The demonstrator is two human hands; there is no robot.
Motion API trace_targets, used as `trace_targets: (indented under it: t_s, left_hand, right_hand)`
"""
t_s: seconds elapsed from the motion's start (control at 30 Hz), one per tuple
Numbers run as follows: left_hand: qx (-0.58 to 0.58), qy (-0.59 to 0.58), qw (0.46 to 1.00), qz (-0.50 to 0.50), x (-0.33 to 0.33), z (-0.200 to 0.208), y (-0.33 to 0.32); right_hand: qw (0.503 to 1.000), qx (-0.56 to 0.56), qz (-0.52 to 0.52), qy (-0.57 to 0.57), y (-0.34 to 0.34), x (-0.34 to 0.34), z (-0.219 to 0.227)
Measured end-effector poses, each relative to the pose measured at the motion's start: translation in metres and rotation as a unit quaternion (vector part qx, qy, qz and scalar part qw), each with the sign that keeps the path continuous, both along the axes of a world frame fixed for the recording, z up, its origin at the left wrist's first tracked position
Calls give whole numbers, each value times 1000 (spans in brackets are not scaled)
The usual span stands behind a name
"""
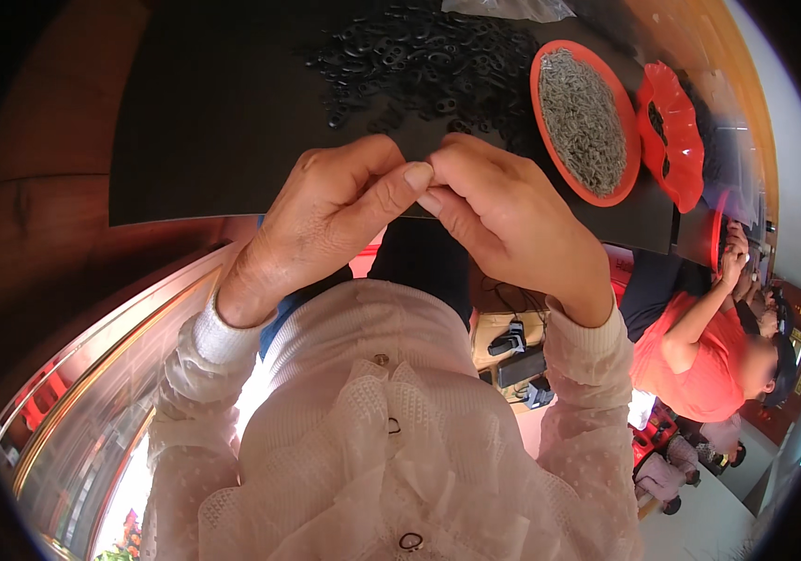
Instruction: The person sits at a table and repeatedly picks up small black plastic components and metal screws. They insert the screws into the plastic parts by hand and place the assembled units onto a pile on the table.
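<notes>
Just beyond the left hand (330,201) and right hand (512,210), black parts (428,70) lie heaped on the counter (209,126). Both hands meet, fingers curled, thumbs close together; I cannot tell what, if anything, they pinch. Beside the heap sits a red bowl (633,145) of grey pins (583,122).

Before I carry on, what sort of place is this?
Probably a small-parts workshop: a heap of black pieces on a dark table, a red bowl of grey pieces, and another person in red nearby.
</notes>
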State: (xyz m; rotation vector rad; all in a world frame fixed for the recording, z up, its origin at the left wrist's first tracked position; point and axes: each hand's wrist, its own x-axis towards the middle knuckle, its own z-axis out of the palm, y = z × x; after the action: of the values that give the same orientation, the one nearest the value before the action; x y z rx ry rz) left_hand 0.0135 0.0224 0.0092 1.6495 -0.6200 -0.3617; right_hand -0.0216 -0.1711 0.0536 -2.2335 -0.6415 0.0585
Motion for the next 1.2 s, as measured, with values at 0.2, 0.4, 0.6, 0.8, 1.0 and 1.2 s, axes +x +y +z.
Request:
trace_targets:
  t_s: [0.2, 0.4, 0.6, 0.8, 1.0, 1.2]
  left_hand:
    - [-59, 129, 990, -7, -2, 13, -8]
    - [-89, 216, 972, 6, -6, 27, -12]
    - [-124, 250, 960, -3, -6, 23, -13]
    - [-87, 239, 967, -12, -9, 19, -13]
    - [-79, 264, 961, 21, -11, 19, -15]
    - [-108, 259, 958, 64, -16, 17, -12]
  right_hand:
    - [997, 74, -12, 8, -3, 5, -9]
    - [968, 204, -43, 139, -3, 2, 0]
    - [913, 323, -54, 245, -4, 4, 1]
    - [927, 262, -117, 240, -1, 8, -6]
    - [945, 234, -151, 170, 8, 3, -13]
    - [950, 261, -106, 136, 10, -7, -5]
